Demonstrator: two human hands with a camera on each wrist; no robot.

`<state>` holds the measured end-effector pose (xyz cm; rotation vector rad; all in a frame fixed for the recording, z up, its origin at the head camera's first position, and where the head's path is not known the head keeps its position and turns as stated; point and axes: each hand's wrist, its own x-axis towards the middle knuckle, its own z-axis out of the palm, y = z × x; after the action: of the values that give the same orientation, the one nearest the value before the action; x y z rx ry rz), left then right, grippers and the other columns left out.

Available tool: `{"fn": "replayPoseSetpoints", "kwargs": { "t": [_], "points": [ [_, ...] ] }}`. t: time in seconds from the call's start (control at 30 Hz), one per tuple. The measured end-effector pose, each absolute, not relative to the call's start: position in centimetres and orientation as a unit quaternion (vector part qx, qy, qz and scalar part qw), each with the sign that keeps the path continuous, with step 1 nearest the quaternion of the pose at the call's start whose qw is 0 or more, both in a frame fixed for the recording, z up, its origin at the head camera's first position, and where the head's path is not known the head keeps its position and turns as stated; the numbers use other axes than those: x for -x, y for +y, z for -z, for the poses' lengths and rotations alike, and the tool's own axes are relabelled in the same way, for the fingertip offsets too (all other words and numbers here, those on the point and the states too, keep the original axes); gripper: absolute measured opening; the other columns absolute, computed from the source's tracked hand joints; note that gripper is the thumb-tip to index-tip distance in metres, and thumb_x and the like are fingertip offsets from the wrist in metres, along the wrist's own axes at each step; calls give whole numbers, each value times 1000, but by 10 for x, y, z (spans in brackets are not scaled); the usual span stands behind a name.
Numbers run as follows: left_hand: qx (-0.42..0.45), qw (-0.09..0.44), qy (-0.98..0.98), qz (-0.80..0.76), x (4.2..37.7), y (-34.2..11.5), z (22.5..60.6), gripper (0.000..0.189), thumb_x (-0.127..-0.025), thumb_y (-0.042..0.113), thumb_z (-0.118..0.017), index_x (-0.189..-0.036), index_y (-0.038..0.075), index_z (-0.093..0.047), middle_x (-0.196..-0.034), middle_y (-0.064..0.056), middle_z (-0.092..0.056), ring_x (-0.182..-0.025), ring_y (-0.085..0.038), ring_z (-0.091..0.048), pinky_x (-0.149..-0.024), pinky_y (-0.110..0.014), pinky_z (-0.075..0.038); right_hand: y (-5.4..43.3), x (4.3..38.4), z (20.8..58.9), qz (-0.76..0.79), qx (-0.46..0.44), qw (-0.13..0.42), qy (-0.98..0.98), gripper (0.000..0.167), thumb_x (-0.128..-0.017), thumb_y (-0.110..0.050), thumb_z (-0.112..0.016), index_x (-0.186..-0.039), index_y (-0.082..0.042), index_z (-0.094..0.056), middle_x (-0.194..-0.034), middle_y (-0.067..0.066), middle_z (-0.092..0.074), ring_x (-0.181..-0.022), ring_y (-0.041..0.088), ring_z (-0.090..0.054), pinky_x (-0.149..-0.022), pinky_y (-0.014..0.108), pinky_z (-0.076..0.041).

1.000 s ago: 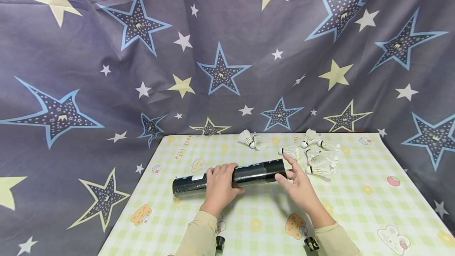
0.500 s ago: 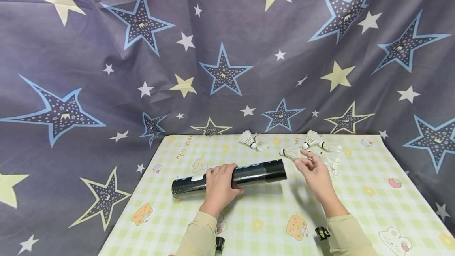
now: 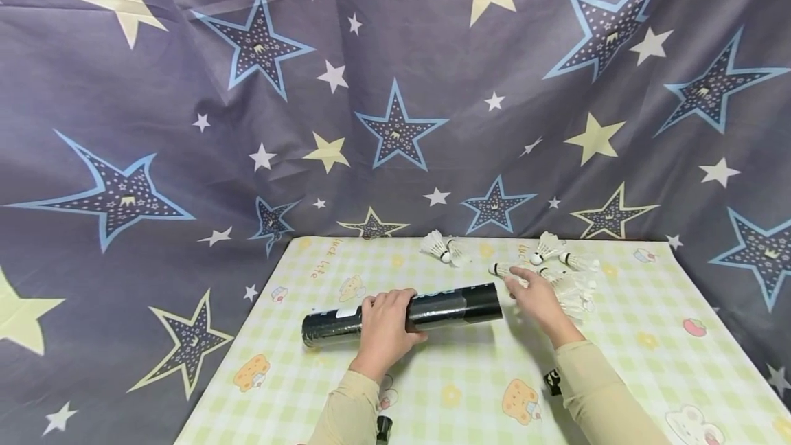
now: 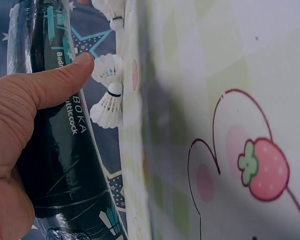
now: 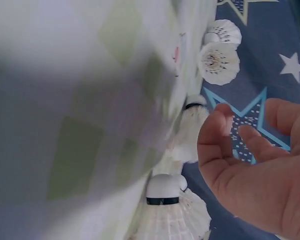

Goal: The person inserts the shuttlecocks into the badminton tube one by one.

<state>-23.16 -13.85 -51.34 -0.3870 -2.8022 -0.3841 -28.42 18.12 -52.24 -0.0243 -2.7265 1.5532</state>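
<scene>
My left hand (image 3: pixel 386 328) grips a long black shuttlecock tube (image 3: pixel 457 306) around its middle. The tube lies slanted above the tablecloth, its right end raised slightly. In the left wrist view the thumb presses along the printed side of the tube (image 4: pixel 65 165). Over on the right, my right hand (image 3: pixel 539 299) reaches palm-down to a white feather shuttlecock (image 3: pixel 499 270) and covers part of it. The right wrist view shows bent fingers and thumb with a gap between them, beside that shuttlecock (image 5: pixel 190 130), nothing held.
Several more shuttlecocks (image 3: pixel 571 287) lie bunched beyond and right of my right hand. Two others (image 3: pixel 437 247) rest together at the table's back edge. A checked cloth (image 3: pixel 457 369) covers the table, and a star-patterned curtain (image 3: pixel 346 122) hangs behind it.
My right hand has left the tube's right end and moved right and away to the shuttlecocks, then slightly left. The left hand keeps its hold on the tube.
</scene>
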Motion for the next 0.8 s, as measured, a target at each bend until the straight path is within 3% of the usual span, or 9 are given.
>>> {"fn": "replayPoseSetpoints", "kwargs": {
  "t": [0.13,0.3,0.43,0.53,0.67,0.73,0.8],
  "points": [
    [137,149,-970,131,232,-139,513,87,-70,50,-100,-144,23,-63,-137,-1,-72,-120,-29,-65,-108,-54,-41,180,287,525,-482,-3,0,-876,52,-113,-23,-51,-155,6,-49,-154,32,-55,-113,39,-77,-99,47,-58],
    [135,153,-971,128,233,-140,515,88,-69,50,-100,-144,23,-63,-137,-1,-72,-120,-29,-65,-109,-54,-41,172,297,527,-472,-42,7,-881,46,-112,-22,-54,-153,-1,-55,-149,30,-61,-110,39,-77,-105,51,-56],
    [137,153,-970,128,233,-143,516,87,-70,49,-100,-144,23,-63,-136,-2,-72,-120,-29,-65,-108,-54,-41,159,311,528,-456,-58,0,-888,46,-113,-22,-50,-150,4,-56,-152,30,-58,-135,47,-62,-121,60,-42],
    [141,152,-970,128,233,-144,517,87,-70,50,-100,-144,22,-63,-136,-2,-72,-121,-29,-65,-108,-55,-41,153,316,527,-444,-48,7,-894,48,-113,-23,-49,-149,8,-56,-154,30,-56,-148,49,-48,-126,60,-35],
    [136,151,-971,123,234,-143,517,88,-69,51,-100,-144,23,-63,-136,-1,-72,-122,-29,-65,-110,-55,-41,157,308,524,-461,-21,37,-886,42,-109,-22,-59,-141,5,-65,-142,27,-67,-133,44,-64,-116,55,-49],
    [131,152,-972,120,235,-143,517,88,-69,52,-100,-144,24,-63,-136,-1,-72,-122,-29,-65,-110,-55,-41,162,300,520,-478,-4,60,-876,35,-106,-20,-66,-132,2,-72,-130,24,-75,-113,33,-74,-103,43,-57],
    [129,154,-973,118,235,-144,517,88,-69,52,-100,-144,24,-63,-136,-2,-72,-122,-29,-65,-110,-55,-41,169,289,515,-503,17,81,-860,30,-102,-19,-73,-124,1,-76,-116,20,-79,-95,16,-75,-89,28,-59]
  ]
}}
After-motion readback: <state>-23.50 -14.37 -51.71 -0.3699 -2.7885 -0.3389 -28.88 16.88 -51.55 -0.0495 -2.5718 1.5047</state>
